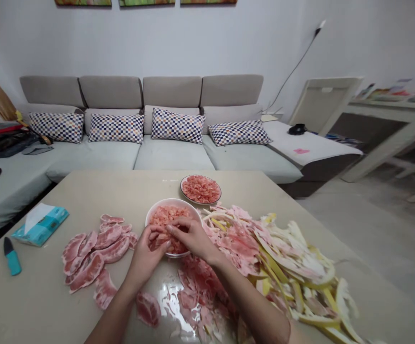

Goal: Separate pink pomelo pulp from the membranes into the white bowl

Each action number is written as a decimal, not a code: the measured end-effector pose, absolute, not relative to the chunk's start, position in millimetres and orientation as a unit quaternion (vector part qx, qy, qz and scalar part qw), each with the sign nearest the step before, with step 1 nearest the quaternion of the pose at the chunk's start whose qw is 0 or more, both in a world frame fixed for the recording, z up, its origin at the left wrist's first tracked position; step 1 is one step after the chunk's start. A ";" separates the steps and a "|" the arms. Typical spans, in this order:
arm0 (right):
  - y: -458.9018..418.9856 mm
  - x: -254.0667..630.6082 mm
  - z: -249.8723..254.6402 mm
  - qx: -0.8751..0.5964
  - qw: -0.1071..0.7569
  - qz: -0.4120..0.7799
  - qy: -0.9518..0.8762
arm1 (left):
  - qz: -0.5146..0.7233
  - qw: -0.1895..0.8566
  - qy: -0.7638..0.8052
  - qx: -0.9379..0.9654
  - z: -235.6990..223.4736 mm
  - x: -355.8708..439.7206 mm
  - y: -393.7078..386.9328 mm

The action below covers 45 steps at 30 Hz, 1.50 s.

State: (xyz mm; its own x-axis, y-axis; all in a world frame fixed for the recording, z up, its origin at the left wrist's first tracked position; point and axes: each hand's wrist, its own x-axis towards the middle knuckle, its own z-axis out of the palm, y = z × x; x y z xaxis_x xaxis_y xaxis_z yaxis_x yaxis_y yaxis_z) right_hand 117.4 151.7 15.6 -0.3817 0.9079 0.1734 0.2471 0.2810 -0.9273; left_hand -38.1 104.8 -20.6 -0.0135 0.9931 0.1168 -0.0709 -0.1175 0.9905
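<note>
Both my hands meet over a white bowl point(150, 210) of loose pink pomelo flesh point(169, 215). My left hand point(149, 249) has its fingers curled around a piece of pomelo at the bowl's near left side. From the right, my right hand point(193, 235) pinches at the same piece, its thumb and fingertips close to the left fingers. The piece itself is largely hidden and blends with the flesh below. Left of the bowl lies a pile of pomelo segments point(112, 248) with pale skin, and one lone segment point(148, 308) rests nearer me.
Behind the bowl stands a plate point(200, 189) heaped with pink flesh. Yellow-white peel point(300, 277) and torn membranes point(236, 239) spread over the table's right side. At left are a tissue pack point(42, 224) and a teal-handled knife point(13, 260). A sofa point(171, 153) stands beyond.
</note>
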 end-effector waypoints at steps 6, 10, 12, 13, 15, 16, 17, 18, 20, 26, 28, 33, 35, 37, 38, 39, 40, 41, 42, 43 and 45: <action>158.9 116.6 3.9 -0.399 0.377 0.595 -0.587 | 0.550 0.524 0.432 0.486 -23.7 -42.1 106.6; 164.7 119.6 2.3 -0.406 0.396 0.582 -0.582 | 0.553 0.529 0.435 0.475 -26.0 -45.9 107.0; 167.9 124.4 5.8 -0.412 0.406 0.567 -0.586 | 0.553 0.517 0.447 0.477 -26.5 -47.1 107.5; 169.0 127.2 8.5 -0.414 0.409 0.555 -0.595 | 0.553 0.512 0.450 0.479 -26.6 -47.4 107.9; 169.5 132.3 14.3 -0.416 0.401 0.515 -0.633 | 0.554 0.509 0.453 0.478 -26.3 -47.5 108.8; 168.7 134.0 17.0 -0.418 0.393 0.489 -0.657 | 0.556 0.510 0.453 0.474 -26.0 -47.4 109.2; 167.3 134.8 19.5 -0.420 0.383 0.463 -0.680 | 0.558 0.513 0.452 0.471 -25.7 -47.4 109.5; 165.3 134.8 21.6 -0.422 0.375 0.440 -0.698 | 0.559 0.516 0.451 0.467 -25.2 -47.4 109.6; 160.0 132.2 24.7 -0.424 0.369 0.420 -0.713 | 0.558 0.520 0.449 0.466 -24.0 -47.5 109.0; 152.3 123.3 28.2 -0.419 0.349 0.434 -0.717 | 0.550 0.546 0.428 0.465 -18.6 -47.8 104.6; 156.2 126.3 27.5 -0.432 0.368 0.412 -0.713 | 0.546 0.567 0.421 0.452 -17.5 -48.0 103.9; 166.4 138.8 23.1 -0.414 0.378 0.388 -0.731 | 0.545 0.600 0.405 0.424 -18.8 -49.2 105.3; 165.3 139.5 23.9 -0.395 0.364 0.407 -0.739 | 0.550 0.593 0.403 0.429 -19.3 -49.4 105.8; 161.5 137.0 27.5 -0.380 0.348 0.431 -0.741 | 0.550 0.584 0.402 0.443 -18.8 -49.3 105.7; 159.1 135.0 30.1 -0.374 0.338 0.446 -0.740 | 0.550 0.580 0.400 0.449 -18.2 -49.3 105.4; 156.8 133.0 32.8 -0.367 0.326 0.460 -0.740 | 0.551 0.579 0.397 0.452 -17.7 -49.2 105.1; 154.9 131.0 35.4 -0.360 0.314 0.471 -0.742 | 0.552 0.580 0.393 0.451 -17.3 -49.3 104.9; 153.6 129.3 37.5 -0.351 0.302 0.481 -0.745 | 0.555 0.584 0.387 0.447 -17.1 -49.5 104.8; 153.1 128.1 38.9 -0.340 0.290 0.488 -0.750 | 0.559 0.590 0.380 0.441 -17.3 -49.7 104.9; 153.3 127.4 39.6 -0.328 0.282 0.493 -0.755 | 0.562 0.597 0.373 0.435 -17.8 -50.1 105.2; 155.4 127.1 38.6 -0.311 0.278 0.502 -0.758 | 0.563 0.608 0.362 0.427 -19.4 -50.8 106.0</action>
